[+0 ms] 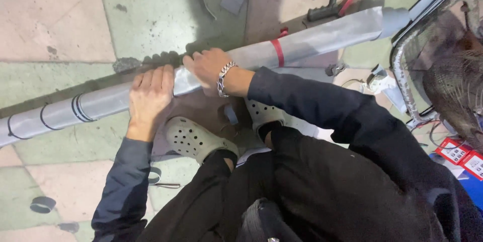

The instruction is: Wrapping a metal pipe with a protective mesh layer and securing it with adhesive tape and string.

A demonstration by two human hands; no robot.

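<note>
tiled floor (60, 15) bears mesh roll (312, 41), long axis lower-left to upper-right.

Tiled floor (60, 15), pale green and pink squares, scuffed. Long grey mesh roll (322, 38) lies diagonally across it, black bands near left end, red band right of middle. Black tape ring (43, 204) bottom left. Fan (443, 66) at right edge.

Worn green and pink floor tiles (60, 15), a wire fan guard (448, 71) at right.
</note>
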